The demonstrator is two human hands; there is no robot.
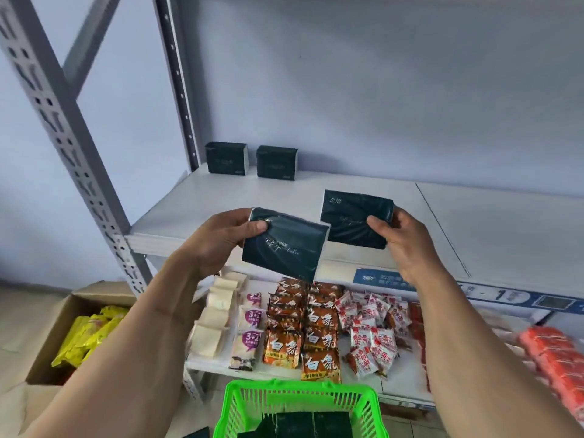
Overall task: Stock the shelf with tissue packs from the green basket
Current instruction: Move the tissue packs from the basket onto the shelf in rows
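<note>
Now: a pack in each hand

Left hand (218, 240) grips one dark pack (286, 245); right hand (403, 238) pinches another (355, 216), both held above the shelf (489, 222). Two packs (226, 158) stand upright at its back. More, seemingly alike, lie in the green basket (300, 403).

1. I have one view only, worn on the head, looking forward and down over both forearms.
2. It faces the white shelf (221, 197) squarely; the shelf board runs just beyond the fingertips.
3. It sits close: the green basket (240, 403) lies below the fingers, cut by the bottom edge.
</note>
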